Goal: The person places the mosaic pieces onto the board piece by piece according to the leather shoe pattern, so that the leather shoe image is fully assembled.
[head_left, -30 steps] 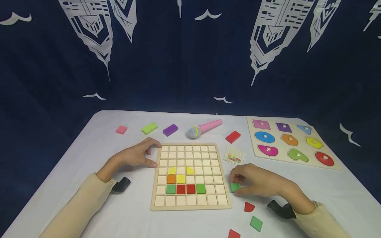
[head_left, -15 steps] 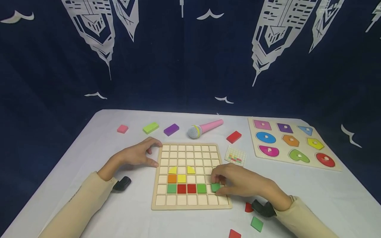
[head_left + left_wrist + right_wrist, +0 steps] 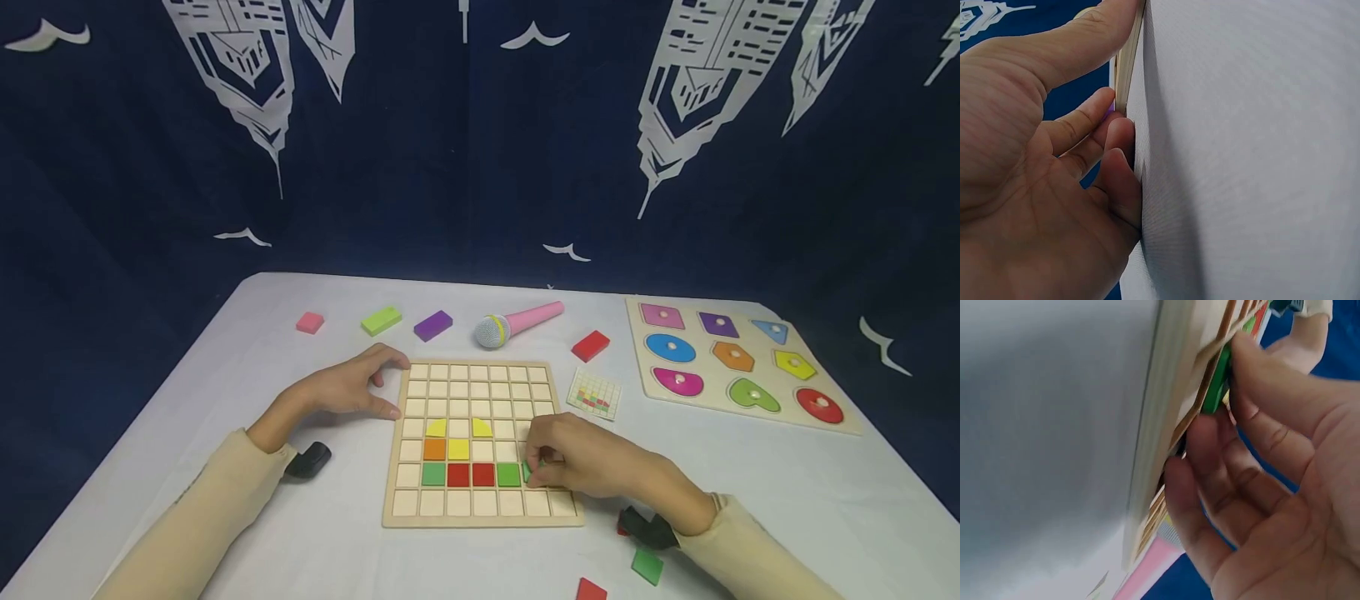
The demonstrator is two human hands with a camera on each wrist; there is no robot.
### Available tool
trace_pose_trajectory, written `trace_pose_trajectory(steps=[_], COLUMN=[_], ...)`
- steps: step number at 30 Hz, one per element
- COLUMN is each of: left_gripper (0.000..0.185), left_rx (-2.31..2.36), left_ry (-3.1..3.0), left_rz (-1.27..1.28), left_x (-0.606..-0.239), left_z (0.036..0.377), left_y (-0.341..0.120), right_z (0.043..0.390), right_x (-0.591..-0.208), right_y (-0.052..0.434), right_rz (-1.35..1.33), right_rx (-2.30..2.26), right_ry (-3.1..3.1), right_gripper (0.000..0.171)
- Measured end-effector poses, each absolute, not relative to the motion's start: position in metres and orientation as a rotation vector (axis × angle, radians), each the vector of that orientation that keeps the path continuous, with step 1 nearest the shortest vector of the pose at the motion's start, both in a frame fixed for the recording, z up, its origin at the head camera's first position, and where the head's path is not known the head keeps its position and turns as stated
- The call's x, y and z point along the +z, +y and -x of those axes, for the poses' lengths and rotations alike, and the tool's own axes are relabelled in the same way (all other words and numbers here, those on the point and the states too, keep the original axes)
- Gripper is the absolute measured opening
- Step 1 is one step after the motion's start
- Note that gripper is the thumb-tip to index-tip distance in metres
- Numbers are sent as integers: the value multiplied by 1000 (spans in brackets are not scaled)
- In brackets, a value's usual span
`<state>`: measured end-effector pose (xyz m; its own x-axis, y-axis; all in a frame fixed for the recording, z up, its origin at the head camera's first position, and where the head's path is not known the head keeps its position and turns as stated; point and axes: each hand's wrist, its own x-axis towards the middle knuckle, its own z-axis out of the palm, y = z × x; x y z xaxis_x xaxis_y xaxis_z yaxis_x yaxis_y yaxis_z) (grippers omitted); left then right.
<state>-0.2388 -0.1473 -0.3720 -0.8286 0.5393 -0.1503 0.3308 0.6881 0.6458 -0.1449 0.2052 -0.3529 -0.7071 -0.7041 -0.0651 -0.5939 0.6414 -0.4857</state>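
Note:
A wooden grid board (image 3: 483,521) lies on the white table, with green, red, orange and yellow tiles in some of its cells. At the board's left edge, my left hand (image 3: 352,383) rests with spread thumb and fingers touching the rim (image 3: 1125,75); they do not wrap round it. My right hand (image 3: 588,458) is over the board's right part. Between thumb and fingers it pinches a green tile (image 3: 1216,381), tilted at a cell just right of the bright green square (image 3: 508,475). Most of the pinched tile is hidden by the fingers in the head view.
Near the right forearm lie a green tile (image 3: 647,567) and red tiles, one (image 3: 591,590) at the frame's bottom. A small pattern card (image 3: 594,393), red block (image 3: 591,346), toy microphone (image 3: 517,325) and several other blocks sit behind. A shape puzzle (image 3: 738,367) is at back right.
My right hand has moved left from the table beside the board onto its right part, carrying the green tile, which now tilts at a cell. My left hand stays at the board's edge.

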Motion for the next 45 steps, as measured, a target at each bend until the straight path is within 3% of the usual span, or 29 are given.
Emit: trace_pose_trajectory(steps=[11,16,28,34,45], left_gripper=[74,75,74,75,75], left_rx=[895,899,898,894,900], left_ry=[2564,2556,2565,2560,2555], left_rz=[-680,-680,-686,-664,-663], left_x=[-370,-370,-369,-368,-368], left_z=[240,239,239,237,237], left_y=[-147,-146,-147,-146,-146], right_z=[92,79,82,84,88], right_x=[-340,-338,-333,-333,-330], right_y=[196,203,213,214,220], right_rz=[1028,927,921,971,992], right_rx=[-190,-162,-240,-266,-237], right_ry=[2852,2801,2742,2747,2694], right_gripper=[5,27,41,34,37])
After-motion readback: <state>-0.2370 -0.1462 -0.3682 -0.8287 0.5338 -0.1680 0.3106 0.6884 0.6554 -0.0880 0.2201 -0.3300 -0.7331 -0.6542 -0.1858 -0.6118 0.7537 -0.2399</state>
